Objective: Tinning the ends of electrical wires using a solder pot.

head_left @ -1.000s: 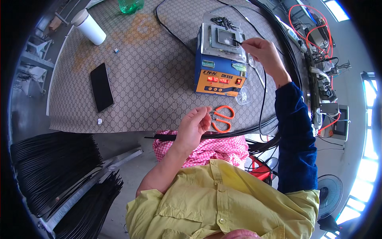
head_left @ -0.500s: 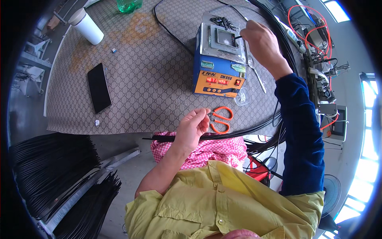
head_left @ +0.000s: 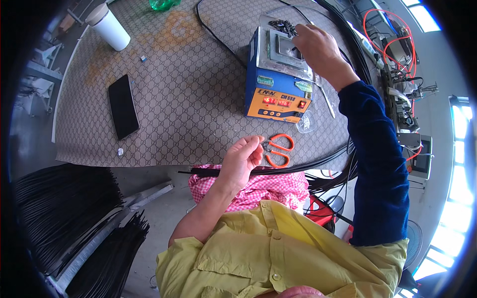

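Watching through the head camera, I'd judge the step in hand to be working a small dark piece (head_left: 294, 48) at the square well (head_left: 279, 48) on top of the blue box (head_left: 284, 84), toward the far right of the table (head_left: 174, 129). The piece is there, at the well's right side, its tip just showing past the fingers of the right hand (head_left: 318, 49), which grasps it; from here I can't tell whether the tip touches what is in the well or hangs above it. Red digits glow on the box's orange front, so I'd treat the top as possibly hot. The left hand (head_left: 241, 156) waits at the near edge, fingers curled and thumb against forefinger, right beside the orange-handled cutters (head_left: 281, 142); I can't tell whether anything is pinched there. As I read it, the next move calls for a light, steady right grip, the tip guided squarely and the fingers clear of the metal rim. On the far side of the box lies a heap of dark bits (head_left: 283, 26); at its near right corner sits a clear dish (head_left: 306, 122).
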`<state>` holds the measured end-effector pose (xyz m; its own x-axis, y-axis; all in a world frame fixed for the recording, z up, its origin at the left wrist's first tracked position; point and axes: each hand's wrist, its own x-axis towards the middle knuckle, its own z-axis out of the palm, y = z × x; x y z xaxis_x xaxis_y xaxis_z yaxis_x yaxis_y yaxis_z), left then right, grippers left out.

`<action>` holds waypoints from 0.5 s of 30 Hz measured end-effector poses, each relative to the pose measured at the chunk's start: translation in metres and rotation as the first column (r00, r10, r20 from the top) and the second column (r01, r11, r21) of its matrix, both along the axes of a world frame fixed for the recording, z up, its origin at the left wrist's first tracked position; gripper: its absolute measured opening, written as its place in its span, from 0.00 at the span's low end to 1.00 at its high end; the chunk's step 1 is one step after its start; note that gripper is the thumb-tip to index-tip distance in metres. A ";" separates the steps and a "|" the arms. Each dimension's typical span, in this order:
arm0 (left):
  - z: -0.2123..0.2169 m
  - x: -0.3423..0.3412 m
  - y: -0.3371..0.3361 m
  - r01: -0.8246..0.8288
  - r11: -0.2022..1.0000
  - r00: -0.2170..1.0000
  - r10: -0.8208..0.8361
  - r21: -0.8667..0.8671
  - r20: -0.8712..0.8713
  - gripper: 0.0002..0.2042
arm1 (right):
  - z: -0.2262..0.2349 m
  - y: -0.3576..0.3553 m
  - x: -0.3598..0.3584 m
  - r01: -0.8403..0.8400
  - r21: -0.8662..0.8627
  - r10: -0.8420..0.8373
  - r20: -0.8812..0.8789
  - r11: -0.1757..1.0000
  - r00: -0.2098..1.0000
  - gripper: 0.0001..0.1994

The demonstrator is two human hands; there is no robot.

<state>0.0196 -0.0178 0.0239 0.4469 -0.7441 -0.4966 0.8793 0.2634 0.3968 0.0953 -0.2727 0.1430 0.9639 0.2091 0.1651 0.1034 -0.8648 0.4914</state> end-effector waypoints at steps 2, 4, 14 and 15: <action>0.001 0.001 0.000 0.001 1.000 1.000 -0.001 0.004 0.002 0.09 | 0.000 0.002 0.002 0.007 0.009 -0.007 0.001 1.000 1.000 0.02; 0.001 0.001 0.000 0.000 1.000 1.000 0.000 0.000 0.002 0.08 | 0.000 0.002 0.003 0.005 0.003 -0.005 -0.007 1.000 1.000 0.02; 0.003 -0.002 0.002 0.000 1.000 1.000 0.000 -0.005 0.009 0.08 | 0.017 0.003 -0.012 0.046 0.078 -0.048 0.027 0.996 0.999 0.02; 0.004 -0.003 0.002 -0.003 1.000 1.000 0.003 -0.007 0.013 0.08 | 0.017 -0.004 -0.018 -0.011 0.164 -0.003 0.086 0.986 0.996 0.03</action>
<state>0.0167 -0.0157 0.0276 0.4552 -0.7462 -0.4858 0.8735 0.2684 0.4062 0.0775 -0.2765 0.1600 0.9439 0.1759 0.2793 0.0704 -0.9340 0.3503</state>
